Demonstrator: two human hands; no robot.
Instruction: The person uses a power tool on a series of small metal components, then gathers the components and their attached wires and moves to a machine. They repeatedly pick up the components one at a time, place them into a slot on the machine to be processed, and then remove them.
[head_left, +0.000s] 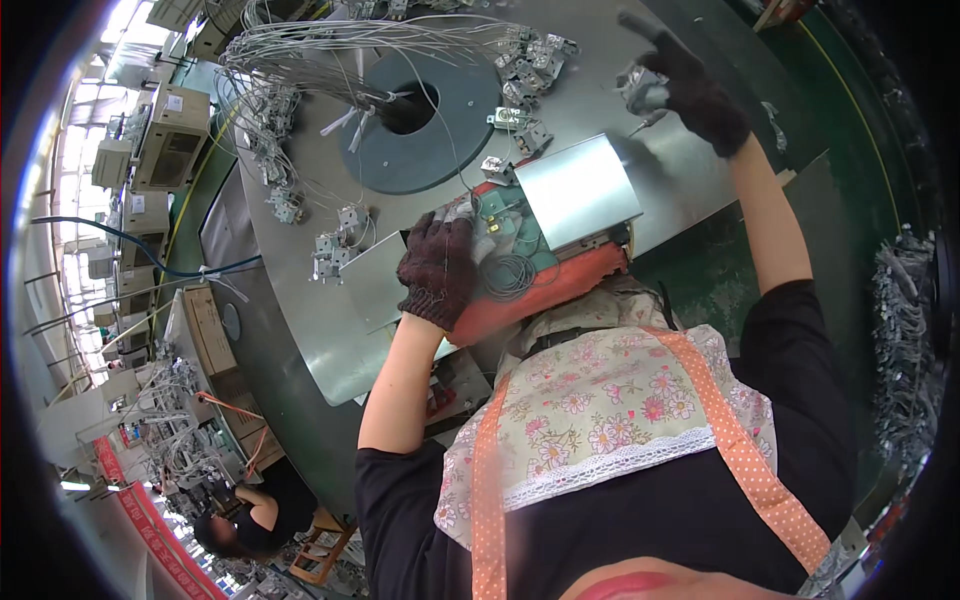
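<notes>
My left hand (437, 258), in a dark maroon knit glove with greyish fingertips, rests at the left side of a green circuit board (530, 238). Its fingers curl down at the board's edge, and whatever lies under them is hidden. A coil of thin grey wire (508, 276) lies close by on the board. To the right stands a shiny sheet-metal box (578, 190). My right hand (700, 103), gloved alike, is raised over the table's right part. Its index finger points outward while the other fingers close around a small thing with a slim metallic tip (648, 124).
A red-orange pad (560, 292) lies at the table's near edge. Beyond is a round grey disc (385, 165) with a central hole, and bundled grey cables (330, 60) ending in small metal parts (530, 70). Another person (262, 515) sits at the lower left.
</notes>
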